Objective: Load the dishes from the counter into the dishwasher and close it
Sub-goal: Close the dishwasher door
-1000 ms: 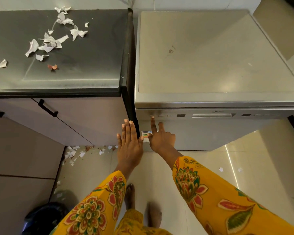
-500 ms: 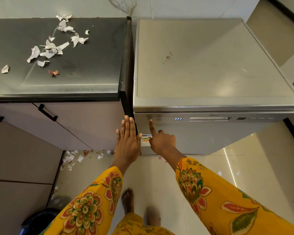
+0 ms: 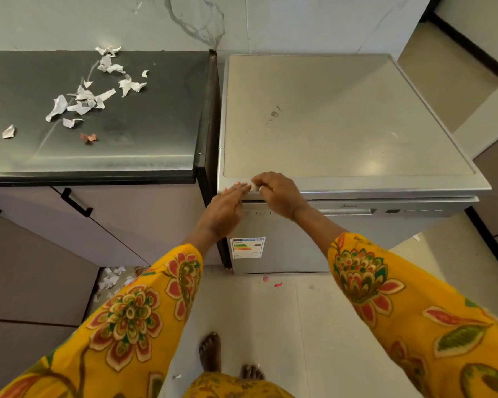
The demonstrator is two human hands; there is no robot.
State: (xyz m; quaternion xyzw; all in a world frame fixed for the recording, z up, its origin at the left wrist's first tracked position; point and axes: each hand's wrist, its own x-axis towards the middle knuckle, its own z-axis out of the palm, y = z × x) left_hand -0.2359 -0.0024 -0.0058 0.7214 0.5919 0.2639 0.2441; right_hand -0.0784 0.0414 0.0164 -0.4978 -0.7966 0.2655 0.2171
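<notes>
Silver dishwasher (image 3: 348, 122) stands on the floor just right of the dark counter (image 3: 144, 116), door shut, flat top bare w/ small smudges. We'd check the door sits flush & latched. Our left hand (image 3: 223, 209), fingers straight & released, touches its front-left top edge; right hand (image 3: 279, 192), fingers curled down, holds nothing we can see. Only paper scraps (image 3: 89, 93) lie on the counter.

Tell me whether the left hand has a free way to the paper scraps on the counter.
Probably yes. The left hand sits at the dishwasher's front corner, beside the counter. Nothing stands between it and the scraps, though they lie far back, so a stretch seems needed.
</notes>
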